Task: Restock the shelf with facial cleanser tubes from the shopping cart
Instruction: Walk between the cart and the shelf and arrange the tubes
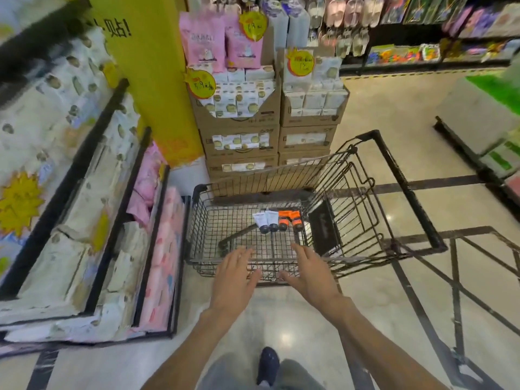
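Observation:
A black wire shopping cart (197, 220) stands in front of me. On its floor, toward the far right, lie two white tubes (266, 219) with dark caps and two orange tubes (289, 218) with dark caps, side by side. My left hand (233, 280) and my right hand (309, 273) reach over the cart's near rim, both with fingers spread and holding nothing. The tubes lie a short way beyond my fingertips.
Low black-framed shelves (104, 220) with white and pink tissue packs run along the left. A yellow pillar (149, 80) and stacked cardboard boxes (242, 142) of goods stand behind the cart. The cart handle (408, 187) sticks out right. More shelving (422, 52) lines the far aisle.

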`<state>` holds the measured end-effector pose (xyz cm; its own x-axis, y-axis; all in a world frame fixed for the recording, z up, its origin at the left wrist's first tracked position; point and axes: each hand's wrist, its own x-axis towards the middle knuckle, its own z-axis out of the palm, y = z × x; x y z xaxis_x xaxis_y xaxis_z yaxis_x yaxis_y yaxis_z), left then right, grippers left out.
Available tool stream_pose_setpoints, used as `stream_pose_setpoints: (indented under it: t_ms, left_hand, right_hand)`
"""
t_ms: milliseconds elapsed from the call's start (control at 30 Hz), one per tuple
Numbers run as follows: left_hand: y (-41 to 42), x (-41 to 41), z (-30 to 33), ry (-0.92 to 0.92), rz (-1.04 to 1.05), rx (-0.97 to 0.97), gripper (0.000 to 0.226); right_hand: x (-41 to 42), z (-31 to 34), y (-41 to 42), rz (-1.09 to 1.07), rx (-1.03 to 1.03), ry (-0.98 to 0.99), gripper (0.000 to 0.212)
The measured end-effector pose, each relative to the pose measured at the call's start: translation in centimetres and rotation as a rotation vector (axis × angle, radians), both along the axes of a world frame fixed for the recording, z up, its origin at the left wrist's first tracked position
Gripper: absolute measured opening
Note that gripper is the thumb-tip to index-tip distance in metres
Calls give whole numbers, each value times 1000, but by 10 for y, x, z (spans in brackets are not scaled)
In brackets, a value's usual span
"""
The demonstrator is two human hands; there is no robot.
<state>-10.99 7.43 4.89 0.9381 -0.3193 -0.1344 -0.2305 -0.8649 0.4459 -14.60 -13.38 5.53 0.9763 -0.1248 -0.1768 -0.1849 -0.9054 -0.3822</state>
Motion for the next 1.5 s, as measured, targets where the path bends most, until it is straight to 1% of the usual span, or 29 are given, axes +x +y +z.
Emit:
stream_pose_setpoints:
  t_ms: [100, 267, 467, 633, 733, 833, 933, 1033, 1067, 1133, 1200, 1333, 1400, 1500]
  left_hand:
    - [-12, 44, -8, 50, -7, -22, 62]
    - [-31, 126, -42, 117, -28, 22, 62]
    - [-48, 212, -80, 195, -52, -21, 58]
    - [-58, 269, -112, 292, -59, -17, 56]
    - [-65, 296, -132, 350, -28, -5, 59]
    - [-78, 318, -163, 461, 21, -20, 63]
    - [-96, 338, -205, 556, 79, -52, 61]
    - [-115, 356, -247, 599, 115, -36, 59]
    - [-123, 361, -270, 610, 121, -35, 58]
    - [-129, 370, -289, 594, 128, -25, 53]
    - [-137, 379, -322, 579, 196, -23, 52]
    - [-154, 387, -383, 614, 436, -53, 55]
    - [-165, 390, -402, 633, 532, -99, 59]
    - [-174, 395, -421, 680, 642, -114, 62]
  right_hand:
    - [38, -7, -11, -36, 16, 20, 82]
    - [106, -26, -30, -99, 30, 94, 82]
    - [181, -53, -50, -127, 44, 210, 82]
    - [234, -80, -59, -171, 112, 288, 82]
    - [260, -98, -66, -209, 140, 332, 82]
    - [282, -125, -76, -251, 181, 371, 83]
    - [300, -163, -85, -292, 196, 411, 83]
    - [315, -204, -93, -313, 201, 456, 82]
    - [319, -225, -97, -327, 207, 475, 82]
    - [323, -239, -98, -339, 229, 483, 83]
    - [326, -265, -102, -365, 260, 494, 83]
    - [326, -311, -108, -381, 272, 528, 79]
    - [320, -328, -110, -390, 294, 533, 80]
    - [313, -343, -113, -402, 299, 532, 82]
